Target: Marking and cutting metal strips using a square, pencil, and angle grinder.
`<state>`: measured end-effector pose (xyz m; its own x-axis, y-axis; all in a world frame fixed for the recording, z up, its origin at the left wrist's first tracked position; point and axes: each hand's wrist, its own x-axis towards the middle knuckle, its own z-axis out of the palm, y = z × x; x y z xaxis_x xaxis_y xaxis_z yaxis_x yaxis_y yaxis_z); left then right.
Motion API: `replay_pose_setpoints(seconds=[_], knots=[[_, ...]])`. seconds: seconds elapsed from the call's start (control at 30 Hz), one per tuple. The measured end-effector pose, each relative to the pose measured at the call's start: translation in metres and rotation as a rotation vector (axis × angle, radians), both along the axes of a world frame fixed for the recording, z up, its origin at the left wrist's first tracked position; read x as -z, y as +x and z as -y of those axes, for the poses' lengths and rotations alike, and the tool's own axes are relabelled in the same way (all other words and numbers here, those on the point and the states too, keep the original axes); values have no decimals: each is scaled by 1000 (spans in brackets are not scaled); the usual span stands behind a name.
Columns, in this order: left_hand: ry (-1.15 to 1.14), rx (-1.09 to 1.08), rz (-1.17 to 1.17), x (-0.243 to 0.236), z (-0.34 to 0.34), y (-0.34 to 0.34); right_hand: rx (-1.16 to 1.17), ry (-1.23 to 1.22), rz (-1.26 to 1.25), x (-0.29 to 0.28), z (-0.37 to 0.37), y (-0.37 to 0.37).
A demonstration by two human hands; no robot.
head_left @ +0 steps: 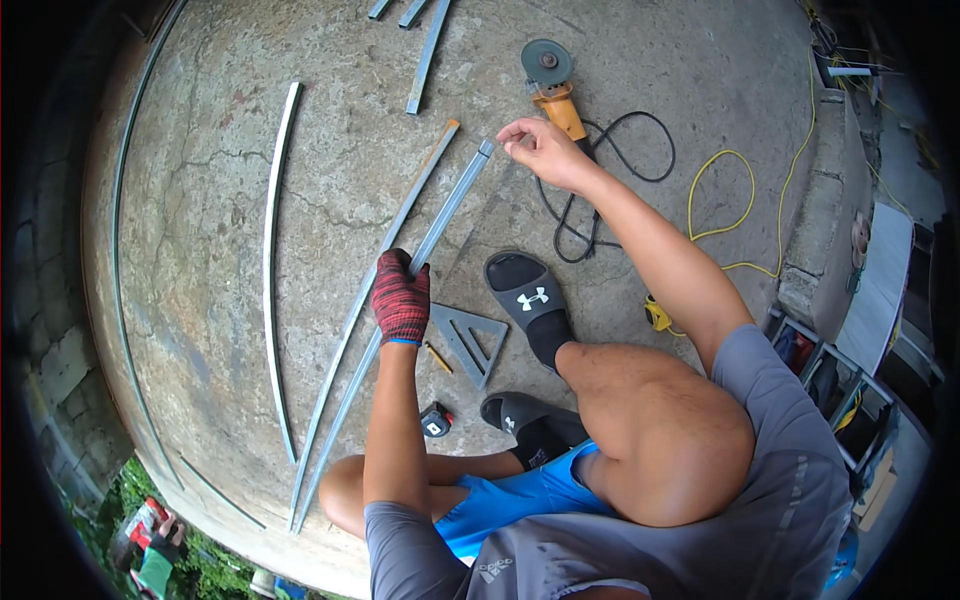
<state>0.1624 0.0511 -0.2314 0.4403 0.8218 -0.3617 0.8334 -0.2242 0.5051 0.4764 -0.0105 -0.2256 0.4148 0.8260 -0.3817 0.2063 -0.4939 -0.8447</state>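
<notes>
My left hand (402, 305), in a red and black knit glove, is wrapped round a long grey metal channel (452, 205). The channel slants from the lower left up to its far end, near the middle. Just right of that end is my bare right hand (548, 152), thumb and fingers loosely bent and apart, holding nothing. A second metal strip (412, 195), rusty at its tip, lies alongside on the left. A grey triangular speed square (468, 345) and a yellow pencil (438, 358) are on the concrete right of the glove. Nearer me sits a black tape measure (436, 420).
Beyond my right hand an angle grinder (552, 85) lies with its black cord (660, 140) looped beside it. A yellow cord (750, 190) runs along the right. More metal lengths (272, 220) lie left and far (428, 60). My sandalled foot (525, 290) is close by.
</notes>
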Motion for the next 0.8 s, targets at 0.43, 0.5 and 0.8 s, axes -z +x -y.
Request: replay_pose_setpoints(seconds=[0.43, 0.5, 0.8], knots=[[22, -41, 44, 2, 7, 3, -48, 294, 387, -93, 20, -18], [20, -49, 44, 4, 7, 4, 85, 296, 426, -91, 25, -19], [50, 25, -22, 28, 10, 3, -135, 173, 514, -54, 21, -45]])
